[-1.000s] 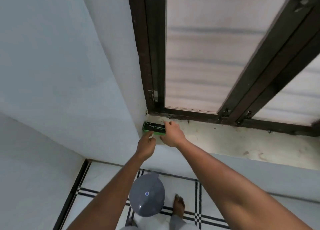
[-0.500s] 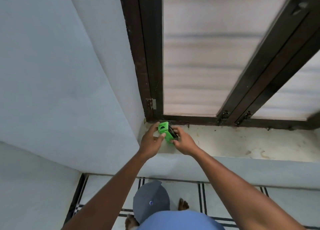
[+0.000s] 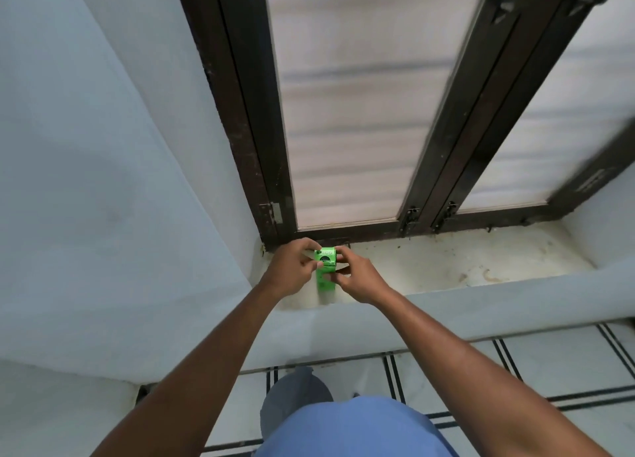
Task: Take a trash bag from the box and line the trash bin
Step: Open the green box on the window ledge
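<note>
A small green trash bag box (image 3: 325,271) is held end-up over the left end of the window sill (image 3: 446,267). My left hand (image 3: 290,271) grips its left side, thumb and fingers near the top end. My right hand (image 3: 357,276) holds the right side, fingers at the top flap. The grey trash bin (image 3: 292,401) with its domed lid stands on the floor below, between my forearms, partly hidden by my blue shirt. No bag is visible outside the box.
A dark-framed window (image 3: 360,112) with frosted panes rises behind the sill. A pale wall (image 3: 103,181) closes in on the left. White floor tiles with black lines (image 3: 515,370) lie below.
The box was lying flat on the sill with my hands reaching it; both hands have since lifted it and turned it end-up. The view has shifted slightly right.
</note>
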The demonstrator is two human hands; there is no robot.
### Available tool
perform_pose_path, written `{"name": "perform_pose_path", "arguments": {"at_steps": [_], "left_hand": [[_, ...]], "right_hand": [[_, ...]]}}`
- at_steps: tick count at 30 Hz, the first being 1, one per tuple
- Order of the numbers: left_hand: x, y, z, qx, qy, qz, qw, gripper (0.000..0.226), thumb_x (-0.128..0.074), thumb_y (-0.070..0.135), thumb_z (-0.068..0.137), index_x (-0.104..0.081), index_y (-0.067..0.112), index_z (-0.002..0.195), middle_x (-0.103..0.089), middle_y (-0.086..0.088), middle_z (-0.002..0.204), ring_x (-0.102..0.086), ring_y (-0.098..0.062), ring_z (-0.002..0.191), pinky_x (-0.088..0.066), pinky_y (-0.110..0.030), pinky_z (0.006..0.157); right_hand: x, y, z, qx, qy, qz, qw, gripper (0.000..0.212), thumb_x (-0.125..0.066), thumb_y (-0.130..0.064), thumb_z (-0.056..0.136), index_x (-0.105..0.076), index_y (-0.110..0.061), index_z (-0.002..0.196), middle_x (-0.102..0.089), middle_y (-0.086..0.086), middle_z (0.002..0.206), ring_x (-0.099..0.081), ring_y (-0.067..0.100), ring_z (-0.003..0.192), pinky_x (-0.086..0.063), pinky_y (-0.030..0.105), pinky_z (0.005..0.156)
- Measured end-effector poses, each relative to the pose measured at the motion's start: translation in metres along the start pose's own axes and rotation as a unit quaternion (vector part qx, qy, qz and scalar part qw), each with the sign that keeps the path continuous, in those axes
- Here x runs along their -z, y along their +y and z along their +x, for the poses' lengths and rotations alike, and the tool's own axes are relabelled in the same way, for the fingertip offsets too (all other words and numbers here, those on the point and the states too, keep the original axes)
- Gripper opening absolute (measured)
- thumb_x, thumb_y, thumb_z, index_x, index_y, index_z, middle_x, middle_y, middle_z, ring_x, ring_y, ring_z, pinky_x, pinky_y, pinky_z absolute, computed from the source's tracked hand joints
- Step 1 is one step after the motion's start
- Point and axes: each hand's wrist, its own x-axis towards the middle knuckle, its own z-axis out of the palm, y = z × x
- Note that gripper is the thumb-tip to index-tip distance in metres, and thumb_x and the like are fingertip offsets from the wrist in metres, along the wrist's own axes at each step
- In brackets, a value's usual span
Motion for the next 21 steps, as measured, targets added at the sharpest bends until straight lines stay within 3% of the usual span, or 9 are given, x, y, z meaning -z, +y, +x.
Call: {"name": "perform_pose_path", "arguments": {"at_steps": [2,4,9,11,13,16,18,21], "left_hand": [[0.0,0.002,0.001,-0.004,-0.007,0.017,1.0,0.032,-0.081,0.011,0.1,-0.073,0.015,0.13,-0.08,-0.005,0.126,-0.076,-0.016,0.091,-0.047,-0.012,0.07],[-0.001,0.005,0.001,-0.01,-0.004,0.024,1.0,0.032,-0.079,0.01,0.102,-0.07,0.014,0.132,-0.077,-0.004,0.131,-0.069,-0.012,0.085,-0.045,-0.013,0.07],[-0.002,0.013,0.003,-0.008,0.0,0.04,0.999,0.03,-0.074,0.011,0.104,-0.066,0.014,0.132,-0.075,-0.006,0.133,-0.067,-0.018,0.106,-0.052,-0.029,0.084],[-0.002,0.017,0.005,-0.005,-0.004,0.063,0.998,0.024,-0.071,0.013,0.106,-0.063,0.015,0.129,-0.076,-0.006,0.124,-0.07,-0.021,0.103,-0.055,-0.035,0.08],[0.0,0.021,0.008,-0.01,-0.002,0.096,0.995,0.02,-0.065,0.015,0.11,-0.06,0.016,0.129,-0.076,-0.005,0.108,-0.07,-0.021,0.086,-0.054,-0.036,0.07],[0.003,0.026,0.011,-0.023,0.034,0.123,0.992,0.014,-0.049,0.02,0.115,-0.054,0.018,0.128,-0.074,-0.005,0.085,-0.07,-0.025,0.067,-0.059,-0.045,0.062],[0.004,0.027,0.011,-0.029,0.048,0.123,0.991,0.01,-0.051,0.019,0.114,-0.051,0.022,0.123,-0.072,-0.005,0.088,-0.069,-0.026,0.069,-0.06,-0.046,0.064],[0.0,0.029,0.006,-0.031,0.084,0.095,0.992,0.008,-0.057,0.013,0.107,-0.056,0.02,0.112,-0.058,0.0,0.108,-0.063,-0.02,0.077,-0.053,-0.036,0.063]], "right_hand": [[0.0,-0.001,-0.003,-0.009,0.0,-0.005,1.0,0.063,-0.082,-0.021,0.103,-0.054,-0.025,0.159,-0.066,0.002,0.157,-0.072,0.017,0.107,-0.063,0.037,0.093],[0.001,-0.001,-0.005,-0.01,0.002,-0.016,1.0,0.062,-0.081,-0.024,0.103,-0.054,-0.03,0.158,-0.067,0.0,0.156,-0.075,0.02,0.106,-0.065,0.042,0.093],[0.004,-0.005,-0.006,-0.012,0.009,-0.031,0.999,0.06,-0.079,-0.027,0.104,-0.054,-0.029,0.159,-0.068,0.0,0.154,-0.074,0.026,0.112,-0.06,0.04,0.086],[0.005,-0.005,-0.006,-0.015,0.008,-0.027,0.999,0.058,-0.078,-0.027,0.104,-0.055,-0.031,0.157,-0.068,-0.001,0.152,-0.077,0.028,0.107,-0.065,0.047,0.087],[0.006,-0.005,-0.004,-0.016,0.002,-0.022,1.0,0.055,-0.079,-0.027,0.103,-0.057,-0.032,0.154,-0.069,0.0,0.151,-0.078,0.029,0.103,-0.067,0.051,0.09],[0.006,-0.002,-0.003,-0.012,-0.01,-0.019,1.0,0.056,-0.082,-0.026,0.101,-0.058,-0.034,0.151,-0.07,-0.002,0.149,-0.074,0.025,0.102,-0.066,0.05,0.093],[0.006,-0.001,-0.004,-0.013,-0.012,-0.017,1.0,0.057,-0.081,-0.025,0.102,-0.057,-0.033,0.153,-0.07,-0.002,0.15,-0.075,0.026,0.108,-0.065,0.049,0.094],[0.006,0.002,-0.003,-0.012,-0.013,-0.004,1.0,0.058,-0.081,-0.025,0.102,-0.055,-0.034,0.154,-0.069,0.0,0.151,-0.077,0.028,0.114,-0.066,0.053,0.096]]}}
